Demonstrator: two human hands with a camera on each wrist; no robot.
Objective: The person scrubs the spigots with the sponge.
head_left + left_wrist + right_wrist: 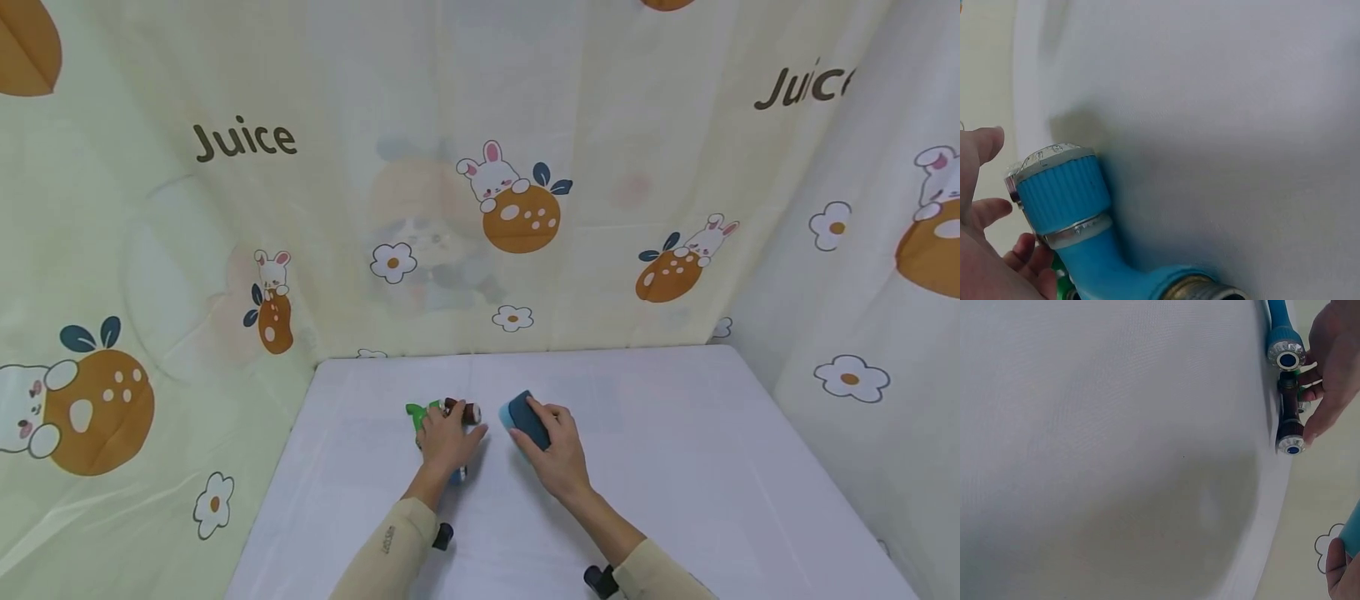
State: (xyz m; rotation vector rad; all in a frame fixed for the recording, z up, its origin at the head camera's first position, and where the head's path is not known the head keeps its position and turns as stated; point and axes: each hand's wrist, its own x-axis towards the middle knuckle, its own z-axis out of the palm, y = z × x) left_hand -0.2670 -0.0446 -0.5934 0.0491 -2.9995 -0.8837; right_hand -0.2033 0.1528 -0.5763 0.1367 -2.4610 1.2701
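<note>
Over a small cluster of tube-like pieces, my left hand (446, 437) reaches with its fingers spread and thumb apart. Beneath its fingers are a green piece (416, 412) and a brown piece (471, 414) with a silvery round end. A blue angled piece (1066, 194) with a ribbed head, pale rings and a threaded metal end lies beside that hand, mostly under the wrist in the head view. My right hand (558, 454) grips a two-tone block (528, 421), dark blue above and light blue below, between thumb and fingers.
A white cloth covers the table (675, 467). Behind it hangs a cream curtain (337, 208) with printed rabbits and oranges, meeting the table's back edge. More curtain (862, 292) closes off the right side. Black straps show at both wrists.
</note>
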